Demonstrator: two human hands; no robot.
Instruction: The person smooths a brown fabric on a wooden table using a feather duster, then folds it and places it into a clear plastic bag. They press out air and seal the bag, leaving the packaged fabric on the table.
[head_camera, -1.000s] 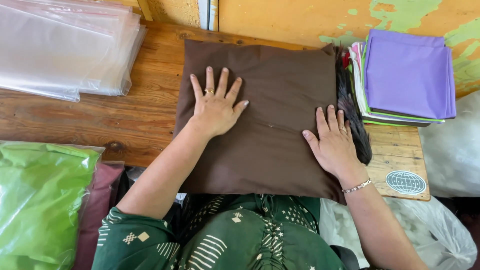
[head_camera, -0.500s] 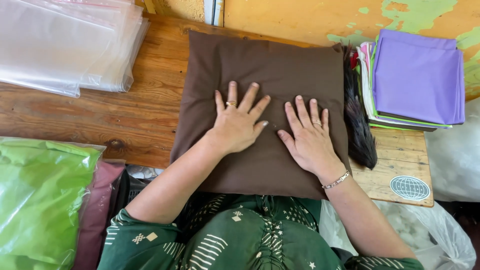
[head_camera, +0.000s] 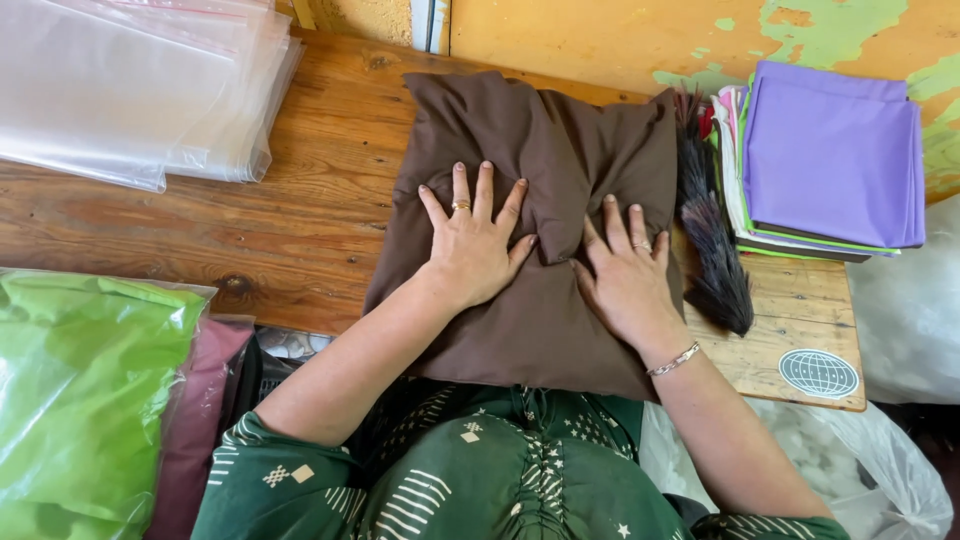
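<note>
A brown stuffed cushion (head_camera: 560, 140) lies on the wooden table (head_camera: 300, 220) in front of me. Both palms press flat into its middle, fingers spread. My left hand (head_camera: 475, 240) wears a ring and rests left of centre. My right hand (head_camera: 625, 270), with a ring and a bracelet at the wrist, lies just beside it. A raised fold of brown fabric bunches up between and above the two hands.
A stack of clear plastic bags (head_camera: 140, 90) sits at the back left. Folded cloths, purple on top (head_camera: 830, 160), lie at the right beside a dark brush (head_camera: 715, 250). Green (head_camera: 80, 390) and maroon (head_camera: 195, 420) bagged cushions stand at the lower left. A white bag (head_camera: 900, 300) sits at the right.
Both hands slid inward from the cushion's sides to its centre. The cushion puffed up and its fabric creased between them.
</note>
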